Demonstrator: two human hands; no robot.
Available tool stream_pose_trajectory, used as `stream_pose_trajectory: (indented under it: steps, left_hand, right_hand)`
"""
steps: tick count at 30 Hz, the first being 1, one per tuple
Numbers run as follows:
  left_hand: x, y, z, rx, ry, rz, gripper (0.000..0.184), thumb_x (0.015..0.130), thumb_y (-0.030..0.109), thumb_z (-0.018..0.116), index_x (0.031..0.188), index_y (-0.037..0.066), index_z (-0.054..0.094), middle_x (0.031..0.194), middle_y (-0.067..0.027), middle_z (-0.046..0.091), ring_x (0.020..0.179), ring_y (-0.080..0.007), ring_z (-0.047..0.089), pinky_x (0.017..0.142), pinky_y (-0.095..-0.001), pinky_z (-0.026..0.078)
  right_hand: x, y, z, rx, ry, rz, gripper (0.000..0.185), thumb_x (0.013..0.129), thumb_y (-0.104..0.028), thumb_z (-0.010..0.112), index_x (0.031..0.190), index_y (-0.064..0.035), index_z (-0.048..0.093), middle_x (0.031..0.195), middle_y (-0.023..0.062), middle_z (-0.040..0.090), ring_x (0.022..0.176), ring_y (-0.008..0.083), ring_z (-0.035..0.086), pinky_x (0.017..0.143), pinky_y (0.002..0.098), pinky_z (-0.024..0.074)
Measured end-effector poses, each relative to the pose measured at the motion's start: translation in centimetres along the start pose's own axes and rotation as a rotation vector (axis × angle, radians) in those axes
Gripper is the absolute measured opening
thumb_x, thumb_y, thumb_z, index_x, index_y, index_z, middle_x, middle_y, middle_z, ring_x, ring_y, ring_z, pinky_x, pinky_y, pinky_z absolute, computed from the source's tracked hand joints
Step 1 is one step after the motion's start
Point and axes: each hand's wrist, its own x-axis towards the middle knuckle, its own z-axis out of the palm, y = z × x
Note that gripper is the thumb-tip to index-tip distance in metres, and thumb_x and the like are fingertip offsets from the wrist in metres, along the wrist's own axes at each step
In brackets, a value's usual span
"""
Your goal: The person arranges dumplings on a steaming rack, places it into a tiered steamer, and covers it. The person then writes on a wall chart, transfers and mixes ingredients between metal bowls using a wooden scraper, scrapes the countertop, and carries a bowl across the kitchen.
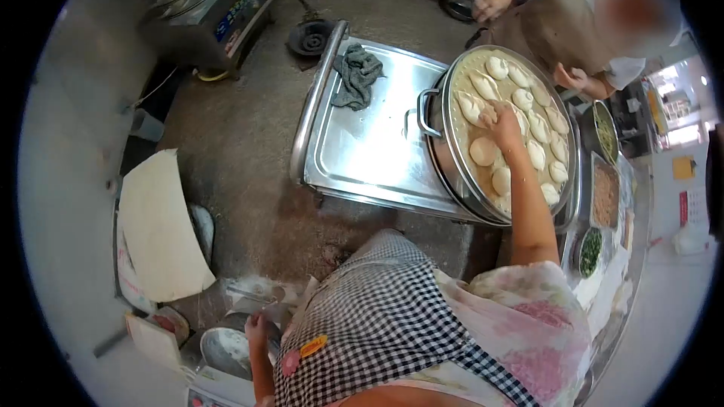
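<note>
A large round steamer tray (483, 175) with a metal rim and side handle holds several pale dough pieces, some folded and some round. My right hand (504, 126) reaches into it, fingers bent down onto a folded dough piece (473, 108) at its left part; the fingertips are partly hidden. Just below that hand lies a smooth round dough piece (483, 151). Down at the lower left, my left hand (257, 327) hangs beside my checked apron, fingers curled, near a metal bowl (219, 347) with white powder. Whether it holds anything is too small to tell.
The tray stands on a steel cart (377, 151) with a dark cloth (357, 75). A co-worker (543, 30) stands across the tray, hands near its far side. Filling trays (605, 190) and a bowl of greens (590, 251) are at right; a board (162, 222) stands left.
</note>
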Motion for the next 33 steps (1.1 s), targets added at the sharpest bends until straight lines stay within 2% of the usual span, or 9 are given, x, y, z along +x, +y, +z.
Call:
stream_pose_trajectory:
  steps: [7, 12, 16, 18, 23, 28, 30, 31, 33]
  left_hand:
    - [4.7, -2.2, -5.1, -0.040, -0.070, -0.157, 0.020, 0.085, 0.013, 0.055, 0.101, 0.001, 0.054, 0.075, -0.0034, 0.057, 0.062, -0.0103, 0.051, 0.053, -0.0244, 0.042]
    - [13.7, -6.4, -6.6, -0.032, -0.175, 0.070, 0.024, 0.084, 0.015, 0.056, 0.103, 0.001, 0.054, 0.076, -0.0068, 0.057, 0.067, -0.0145, 0.052, 0.059, -0.0291, 0.044]
    - [18.7, 0.4, -8.7, 0.563, -0.232, 0.007, 0.026, 0.082, 0.019, 0.058, 0.102, 0.003, 0.056, 0.079, -0.0100, 0.059, 0.069, -0.0192, 0.054, 0.065, -0.0337, 0.045]
    - [22.3, 3.0, -10.9, 1.023, -0.378, 0.381, 0.027, 0.082, 0.022, 0.058, 0.101, 0.004, 0.055, 0.079, -0.0098, 0.058, 0.067, -0.0207, 0.054, 0.064, -0.0347, 0.046]
    - [25.1, 14.0, -13.7, 0.167, -0.302, 0.000, 0.019, 0.083, 0.020, 0.055, 0.096, 0.006, 0.054, 0.075, -0.0032, 0.054, 0.063, -0.0153, 0.052, 0.054, -0.0307, 0.045]
    - [25.9, 24.0, -10.0, 0.276, -0.261, 0.046, 0.017, 0.085, 0.019, 0.054, 0.095, 0.005, 0.053, 0.077, -0.0028, 0.054, 0.064, -0.0127, 0.051, 0.052, -0.0284, 0.044]
    - [31.3, 23.2, -10.0, 0.389, -0.267, -0.052, 0.020, 0.085, 0.021, 0.055, 0.095, 0.003, 0.053, 0.079, -0.0040, 0.054, 0.066, -0.0141, 0.052, 0.052, -0.0294, 0.044]
    - [32.6, 24.3, -9.6, 0.501, -0.295, -0.061, 0.022, 0.084, 0.021, 0.057, 0.096, 0.003, 0.054, 0.080, -0.0043, 0.055, 0.066, -0.0144, 0.053, 0.053, -0.0296, 0.044]
    - [36.3, 26.9, -8.4, 0.834, -0.458, 0.086, 0.022, 0.083, 0.021, 0.058, 0.096, 0.003, 0.055, 0.078, -0.0040, 0.055, 0.067, -0.0140, 0.053, 0.054, -0.0295, 0.045]
  right_hand:
    - [1.2, -0.2, 2.4, -0.017, 0.065, 0.040, 0.040, 0.075, -0.030, 0.065, 0.107, -0.0056, 0.059, 0.101, 0.0210, 0.054, 0.093, 0.0349, 0.054, 0.081, 0.0397, 0.0431]
    - [0.8, -2.5, 2.6, -0.136, 0.169, 0.075, 0.032, 0.077, -0.027, 0.062, 0.098, -0.0033, 0.060, 0.091, 0.0195, 0.056, 0.087, 0.0345, 0.054, 0.076, 0.0408, 0.0429]
    - [1.5, -1.5, 3.7, -0.196, 0.225, 0.032, 0.019, 0.079, -0.019, 0.057, 0.089, -0.0032, 0.059, 0.087, 0.0194, 0.055, 0.083, 0.0360, 0.052, 0.072, 0.0432, 0.0419]
    - [1.5, -1.9, 3.8, -0.203, 0.243, 0.008, 0.014, 0.079, -0.016, 0.054, 0.084, -0.0025, 0.057, 0.083, 0.0192, 0.054, 0.080, 0.0364, 0.051, 0.069, 0.0442, 0.0411]
    - [2.0, -1.0, 5.1, -0.294, 0.311, -0.074, 0.012, 0.081, -0.014, 0.050, 0.079, -0.0021, 0.049, 0.074, 0.0181, 0.050, 0.073, 0.0367, 0.049, 0.063, 0.0457, 0.0384]
    - [3.5, -7.4, 4.9, -0.310, 0.420, 0.146, 0.029, 0.083, -0.022, 0.050, 0.102, -0.0008, 0.053, 0.101, 0.0238, 0.052, 0.094, 0.0372, 0.050, 0.080, 0.0436, 0.0398]
    - [6.0, -16.3, 2.7, 0.136, 0.142, 0.457, 0.045, 0.084, -0.032, 0.050, 0.115, -0.0001, 0.049, 0.116, 0.0248, 0.048, 0.108, 0.0366, 0.045, 0.092, 0.0419, 0.0355]
    - [6.9, -15.4, 8.1, 0.219, 0.308, 0.261, 0.053, 0.083, -0.039, 0.051, 0.117, 0.0017, 0.048, 0.118, 0.0239, 0.047, 0.111, 0.0368, 0.043, 0.095, 0.0415, 0.0332]
    - [9.8, -21.1, 12.4, 0.343, 0.072, 0.366, 0.060, 0.082, -0.043, 0.053, 0.119, 0.0032, 0.045, 0.114, 0.0258, 0.050, 0.108, 0.0367, 0.046, 0.092, 0.0400, 0.0360]
